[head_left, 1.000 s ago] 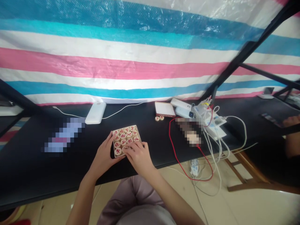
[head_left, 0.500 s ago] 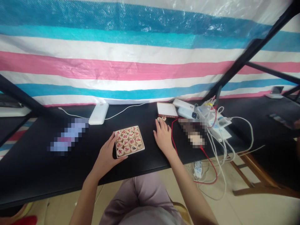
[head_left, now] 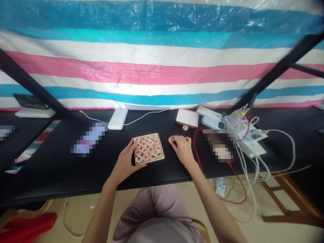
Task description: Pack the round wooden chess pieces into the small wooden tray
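Right hand (head_left: 182, 148): drew loose piece (head_left: 171, 139) from red box (head_left: 187, 117); curled fingertips hold it, just right of tray (head_left: 152, 161).
Left hand (head_left: 126, 162): fingers clasp tray's left edge.

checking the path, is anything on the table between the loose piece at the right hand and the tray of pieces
Nothing visible. Only bare black table lies between the loose piece at the right hand and the tray; the left hand holds its far side.

Striped tarp (head_left: 152, 67) hangs behind black table (head_left: 50, 168); pale floor (head_left: 253, 229).
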Action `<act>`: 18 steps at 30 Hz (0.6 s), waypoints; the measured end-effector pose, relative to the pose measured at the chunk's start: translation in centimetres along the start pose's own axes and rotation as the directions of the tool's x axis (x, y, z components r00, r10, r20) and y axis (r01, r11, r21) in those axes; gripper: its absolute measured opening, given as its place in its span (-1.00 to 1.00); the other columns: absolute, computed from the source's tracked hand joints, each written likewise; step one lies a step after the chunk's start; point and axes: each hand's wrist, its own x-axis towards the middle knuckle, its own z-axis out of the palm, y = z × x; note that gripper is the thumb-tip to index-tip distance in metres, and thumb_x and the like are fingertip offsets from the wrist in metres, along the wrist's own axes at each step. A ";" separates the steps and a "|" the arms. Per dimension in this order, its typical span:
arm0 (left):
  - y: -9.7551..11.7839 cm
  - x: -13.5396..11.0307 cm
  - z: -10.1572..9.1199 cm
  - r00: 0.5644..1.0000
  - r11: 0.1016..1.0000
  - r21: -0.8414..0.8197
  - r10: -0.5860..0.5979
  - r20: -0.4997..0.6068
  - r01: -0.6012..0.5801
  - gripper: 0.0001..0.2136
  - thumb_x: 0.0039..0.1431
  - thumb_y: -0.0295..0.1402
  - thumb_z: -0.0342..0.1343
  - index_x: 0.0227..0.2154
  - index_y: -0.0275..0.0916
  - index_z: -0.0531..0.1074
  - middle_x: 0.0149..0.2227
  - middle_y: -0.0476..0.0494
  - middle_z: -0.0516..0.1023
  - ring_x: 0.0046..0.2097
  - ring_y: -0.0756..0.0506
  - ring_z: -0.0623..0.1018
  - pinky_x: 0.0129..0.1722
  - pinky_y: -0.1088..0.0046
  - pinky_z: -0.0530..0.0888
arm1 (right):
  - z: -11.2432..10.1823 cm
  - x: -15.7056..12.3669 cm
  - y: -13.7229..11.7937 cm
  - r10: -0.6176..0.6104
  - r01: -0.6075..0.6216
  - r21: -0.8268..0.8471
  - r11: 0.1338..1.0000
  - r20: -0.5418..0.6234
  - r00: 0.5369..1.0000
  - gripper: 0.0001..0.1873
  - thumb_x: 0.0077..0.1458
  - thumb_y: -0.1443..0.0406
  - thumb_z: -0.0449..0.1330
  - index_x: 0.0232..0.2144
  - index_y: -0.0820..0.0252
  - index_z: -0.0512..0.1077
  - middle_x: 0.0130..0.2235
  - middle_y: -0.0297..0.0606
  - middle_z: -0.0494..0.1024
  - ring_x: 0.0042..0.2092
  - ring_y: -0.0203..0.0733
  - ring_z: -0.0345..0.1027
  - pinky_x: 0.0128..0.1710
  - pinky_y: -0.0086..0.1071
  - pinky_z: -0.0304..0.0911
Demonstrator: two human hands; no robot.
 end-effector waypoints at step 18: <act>-0.3 -0.1 0.3 0.999 0.999 -0.039 0.026 -0.041 -0.027 -0.14 -0.07 -0.04 0.19 0.25 -0.13 -0.08 0.30 -0.31 0.02 0.25 -0.28 0.16 0.16 0.10 0.20 | -0.6 -3.7 -7.5 -0.198 0.197 0.187 0.962 -0.012 0.980 -0.83 0.20 0.24 0.09 -0.32 0.03 0.49 -0.10 -0.34 0.54 -0.07 -0.18 0.26 -0.15 -0.22 -0.08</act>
